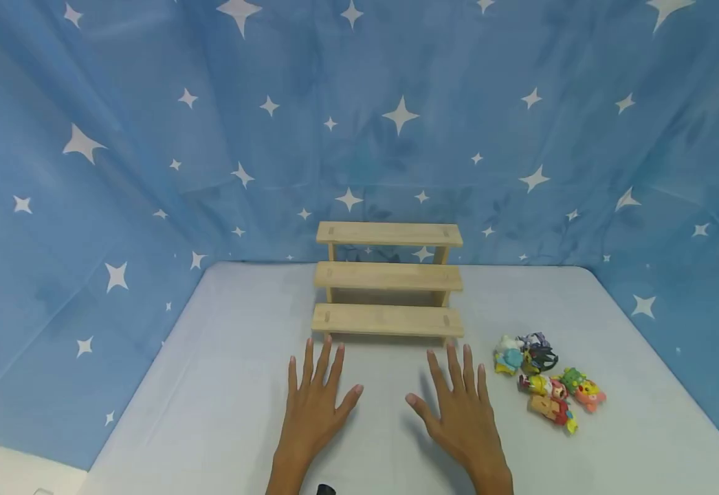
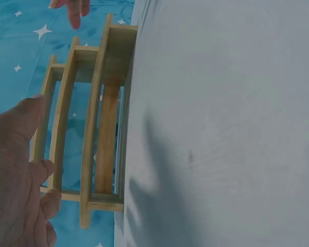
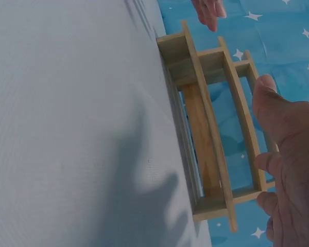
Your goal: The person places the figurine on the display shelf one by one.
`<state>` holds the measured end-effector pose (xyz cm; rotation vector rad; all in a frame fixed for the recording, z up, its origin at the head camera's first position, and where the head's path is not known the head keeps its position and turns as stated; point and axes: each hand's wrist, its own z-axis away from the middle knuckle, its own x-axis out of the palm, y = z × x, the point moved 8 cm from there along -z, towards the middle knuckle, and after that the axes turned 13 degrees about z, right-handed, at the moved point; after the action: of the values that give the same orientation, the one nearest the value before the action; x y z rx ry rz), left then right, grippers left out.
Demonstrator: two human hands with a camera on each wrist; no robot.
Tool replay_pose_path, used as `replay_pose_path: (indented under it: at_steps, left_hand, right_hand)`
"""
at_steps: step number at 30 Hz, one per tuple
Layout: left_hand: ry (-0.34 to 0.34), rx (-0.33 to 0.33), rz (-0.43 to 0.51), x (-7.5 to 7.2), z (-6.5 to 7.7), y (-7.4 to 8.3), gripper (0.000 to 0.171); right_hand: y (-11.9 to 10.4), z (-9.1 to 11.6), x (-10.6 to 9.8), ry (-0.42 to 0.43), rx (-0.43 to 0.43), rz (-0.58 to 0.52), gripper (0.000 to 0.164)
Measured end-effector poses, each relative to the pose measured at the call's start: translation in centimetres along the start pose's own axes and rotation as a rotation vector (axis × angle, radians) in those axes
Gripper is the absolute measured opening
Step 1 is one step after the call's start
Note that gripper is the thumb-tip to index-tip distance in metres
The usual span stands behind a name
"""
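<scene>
Both hands hover palm down over the white tabletop, fingers spread and straight, holding nothing. My left hand (image 1: pixel 313 409) is in front of the left end of a wooden three-tier shelf (image 1: pixel 388 319), and my right hand (image 1: pixel 461 412) is in front of its right end. The same stepped shelf (image 2: pixel 87 123) shows in the left wrist view beyond the left hand (image 2: pixel 15 175), and the shelf (image 3: pixel 216 123) also appears past the right hand (image 3: pixel 298 164) in the right wrist view. To the right of the right hand lies a cluster of small colorful toy figures (image 1: pixel 545 386).
The white table (image 1: pixel 242 344) has rounded back corners. Behind and beside it hangs a blue curtain (image 1: pixel 359 158) with white stars. A small black object (image 1: pixel 326 489) pokes in at the bottom edge, near the left wrist. Shadows of the hands fall on the cloth.
</scene>
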<state>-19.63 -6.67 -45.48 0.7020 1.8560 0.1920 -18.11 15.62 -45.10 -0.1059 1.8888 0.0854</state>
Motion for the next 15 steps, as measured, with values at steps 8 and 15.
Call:
replay_pose_path:
  at_steps: [8, 15]
  left_hand:
    - [-0.054, -0.057, 0.053, -0.4, -1.4, -0.8, 0.075]
    - [-0.019, -0.117, 0.18, -1.0, -3.5, -2.2, 0.064]
  right_hand:
    - [0.6, -0.6, -0.2, 0.009, -0.01, -0.021, 0.082]
    - [2.1, -0.3, -1.2, 0.144, 0.032, -0.112, 0.064]
